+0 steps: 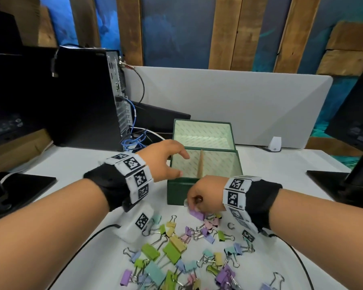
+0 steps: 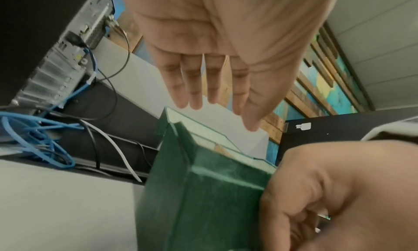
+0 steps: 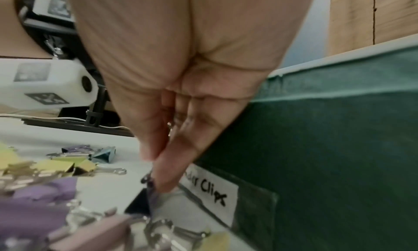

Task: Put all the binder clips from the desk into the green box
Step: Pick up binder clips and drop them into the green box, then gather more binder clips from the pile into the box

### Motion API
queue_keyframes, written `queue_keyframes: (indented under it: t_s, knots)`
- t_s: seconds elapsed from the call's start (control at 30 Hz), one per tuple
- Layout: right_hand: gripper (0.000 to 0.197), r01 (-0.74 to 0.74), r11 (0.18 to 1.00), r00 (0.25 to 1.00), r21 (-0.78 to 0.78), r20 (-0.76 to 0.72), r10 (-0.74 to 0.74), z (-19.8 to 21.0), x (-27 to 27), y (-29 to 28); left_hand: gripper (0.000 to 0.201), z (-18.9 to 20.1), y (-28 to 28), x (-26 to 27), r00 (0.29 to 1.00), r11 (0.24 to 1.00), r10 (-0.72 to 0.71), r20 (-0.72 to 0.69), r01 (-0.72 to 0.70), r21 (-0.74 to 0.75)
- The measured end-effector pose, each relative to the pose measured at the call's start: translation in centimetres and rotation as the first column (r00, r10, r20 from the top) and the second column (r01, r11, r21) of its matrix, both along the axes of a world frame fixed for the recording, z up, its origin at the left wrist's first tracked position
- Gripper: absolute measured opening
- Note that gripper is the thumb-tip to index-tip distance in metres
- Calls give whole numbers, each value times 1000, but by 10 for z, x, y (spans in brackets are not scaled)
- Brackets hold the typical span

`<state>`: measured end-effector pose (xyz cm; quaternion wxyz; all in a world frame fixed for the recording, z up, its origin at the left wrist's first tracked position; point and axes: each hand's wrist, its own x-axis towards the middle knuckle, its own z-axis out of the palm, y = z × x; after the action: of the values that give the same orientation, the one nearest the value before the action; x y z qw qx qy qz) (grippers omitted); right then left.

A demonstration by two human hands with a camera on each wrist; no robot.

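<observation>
I am at the picking-up step; my right hand (image 1: 199, 198) pinches a purple clip (image 1: 196, 214) just in front of the green box (image 1: 177, 193); my left hand (image 1: 162, 162) hovers spread above its rim, holding nothing; most clips (image 1: 172, 251) lie along the near edge of the surface (image 1: 281, 164); next I must lift this one over the front wall and release it inside.

Head view: we look forward and down over the desk (image 1: 281, 164).
Left wrist: close, low, facing the green box (image 2: 203, 201).
Right wrist: very close, somewhat blurred, apparently beside the same box's front wall.
</observation>
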<state>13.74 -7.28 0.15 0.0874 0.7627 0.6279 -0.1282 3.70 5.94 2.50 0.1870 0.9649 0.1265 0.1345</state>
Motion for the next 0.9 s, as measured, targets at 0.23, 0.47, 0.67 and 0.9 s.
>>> queue_keyframes:
  t_s: [0.23,0.47,0.67,0.9]
  knots:
    - [5,380,872,831,309,-527,-176,43,19,2,31,-18,11,-48,840,995,86,-536,-48,84]
    - [18,406,791,895,458,-374,-243,35,30,4,45,-36,-9,-32,752,989,57,-657,49,142]
    - [12,236,874,959,425,-247,-138,35,22,-41,43,-44,-12,-26,743,981,39,-668,98,167]
    - [32,165,983,985,-85,-41,-169,5,26,-75,18,-50,-15,-24,803,984,27,-595,84,158]
